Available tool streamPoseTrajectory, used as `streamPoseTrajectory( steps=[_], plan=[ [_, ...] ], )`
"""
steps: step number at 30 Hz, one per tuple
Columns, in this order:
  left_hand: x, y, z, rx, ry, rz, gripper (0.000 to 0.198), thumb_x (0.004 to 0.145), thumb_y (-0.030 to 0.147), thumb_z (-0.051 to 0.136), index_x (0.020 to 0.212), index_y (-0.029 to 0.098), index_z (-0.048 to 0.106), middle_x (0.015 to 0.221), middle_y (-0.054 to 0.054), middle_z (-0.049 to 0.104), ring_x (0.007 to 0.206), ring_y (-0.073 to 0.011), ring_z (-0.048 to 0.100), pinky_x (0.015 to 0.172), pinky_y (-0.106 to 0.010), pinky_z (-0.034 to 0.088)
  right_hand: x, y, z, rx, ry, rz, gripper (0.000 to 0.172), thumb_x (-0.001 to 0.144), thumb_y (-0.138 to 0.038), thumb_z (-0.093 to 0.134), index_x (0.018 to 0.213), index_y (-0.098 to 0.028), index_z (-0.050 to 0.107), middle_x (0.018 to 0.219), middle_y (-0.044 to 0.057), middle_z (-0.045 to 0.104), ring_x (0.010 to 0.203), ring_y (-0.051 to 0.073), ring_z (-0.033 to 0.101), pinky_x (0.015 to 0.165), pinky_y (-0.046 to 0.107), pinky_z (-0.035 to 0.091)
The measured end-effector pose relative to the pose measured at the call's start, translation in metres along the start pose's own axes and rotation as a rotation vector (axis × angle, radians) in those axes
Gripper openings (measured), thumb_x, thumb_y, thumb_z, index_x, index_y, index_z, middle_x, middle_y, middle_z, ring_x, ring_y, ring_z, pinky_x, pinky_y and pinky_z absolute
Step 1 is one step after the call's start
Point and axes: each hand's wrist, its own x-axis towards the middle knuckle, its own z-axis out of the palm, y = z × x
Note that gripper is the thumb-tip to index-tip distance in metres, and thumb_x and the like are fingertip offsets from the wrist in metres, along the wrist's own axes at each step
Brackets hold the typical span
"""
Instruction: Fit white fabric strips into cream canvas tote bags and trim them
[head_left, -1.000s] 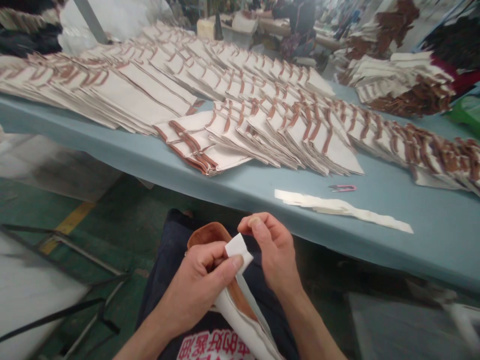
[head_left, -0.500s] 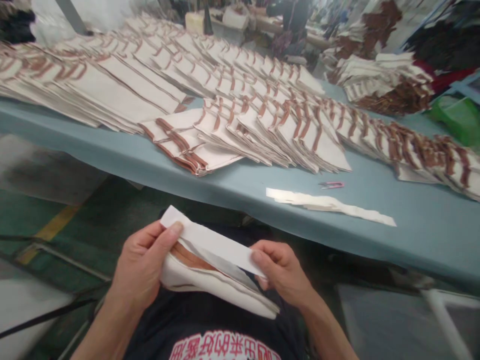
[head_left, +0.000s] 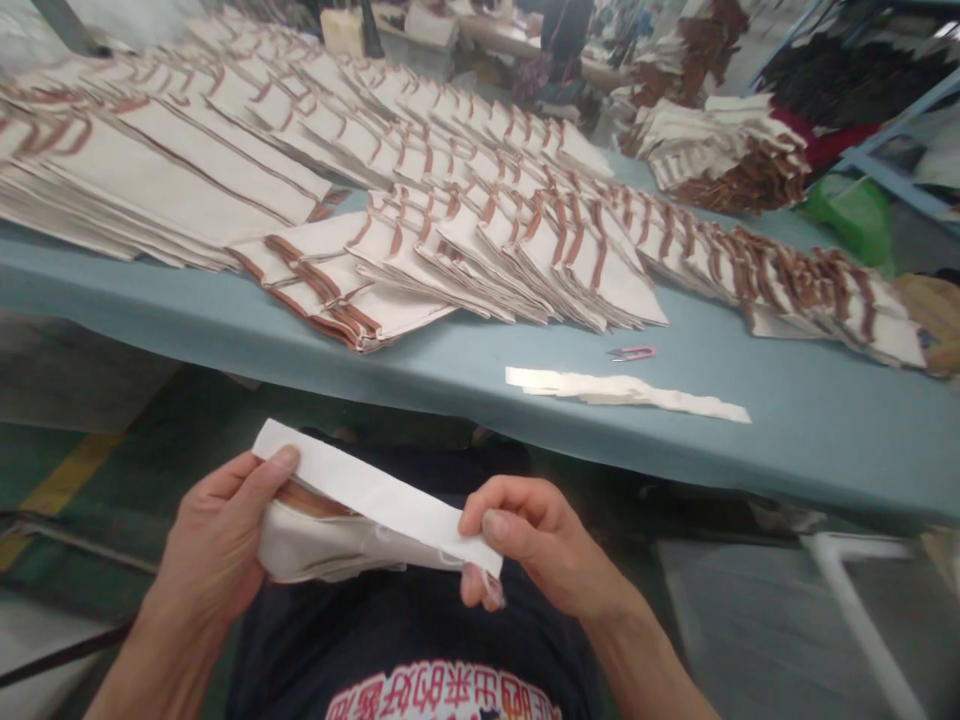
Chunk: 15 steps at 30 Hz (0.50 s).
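A long white fabric strip stretches across my lap, pinched at one end by my left hand and at the other by my right hand. Under it, my left hand also holds a folded cream canvas piece. A brown lining shows in a narrow gap between strip and canvas. The canvas ends near my right fingers, which touch only the strip. Part of the canvas is hidden behind the strip and my left hand.
A pale blue table edge runs just beyond my hands. Stacks of brown-trimmed canvas pieces cover much of the table. Loose white strips and pink-handled thread snips lie near the edge. A person stands far back.
The strip, bunched and folded a second ago, now lies pulled out flat between my hands. My hands have spread apart, and the view has swung, shifting the table left.
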Motion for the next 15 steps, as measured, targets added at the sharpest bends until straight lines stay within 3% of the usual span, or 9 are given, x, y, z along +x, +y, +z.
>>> streamPoseTrajectory(
  steps=[3,8,12,15],
  plan=[
    [0.001,-0.004,0.001,-0.078,-0.024,-0.070,0.022,0.074,0.031,0.087,0.073,0.018,0.069,0.057,0.005,0.072,0.045,-0.0115,0.061,0.042,-0.018,0.050,-0.002,-0.003,0.004,-0.002,-0.016,-0.037,0.036,0.097,-0.051,0.072,0.101,-0.016,0.076,0.089,0.009,0.083,0.062,0.011,0.071,0.061,0.021,0.055],
    [0.003,-0.005,0.005,-0.078,0.016,-0.063,0.023,0.068,0.030,0.088,0.074,0.019,0.069,0.062,0.005,0.074,0.050,-0.0133,0.062,0.047,-0.022,0.053,-0.008,-0.008,0.011,-0.240,-0.041,-0.113,0.043,0.108,-0.053,0.052,0.117,-0.018,0.076,0.109,0.010,0.083,0.088,0.015,0.075,0.075,0.023,0.055],
    [0.011,-0.005,0.005,-0.018,0.061,-0.013,0.051,0.056,0.038,0.090,0.098,0.015,0.076,0.068,0.002,0.075,0.051,-0.0130,0.062,0.047,-0.021,0.050,-0.012,-0.009,0.015,-0.324,-0.087,-0.129,0.055,0.109,-0.062,0.039,0.126,-0.022,0.074,0.120,0.008,0.080,0.103,0.020,0.074,0.088,0.030,0.055],
    [0.010,-0.009,-0.001,0.065,0.051,0.042,0.069,0.059,0.047,0.088,0.119,0.016,0.074,0.061,0.004,0.072,0.043,-0.0119,0.056,0.039,-0.018,0.042,-0.013,-0.007,0.016,-0.288,-0.077,-0.142,0.056,0.110,-0.063,0.034,0.137,-0.027,0.069,0.132,0.008,0.075,0.115,0.024,0.071,0.103,0.038,0.050]
  ],
)
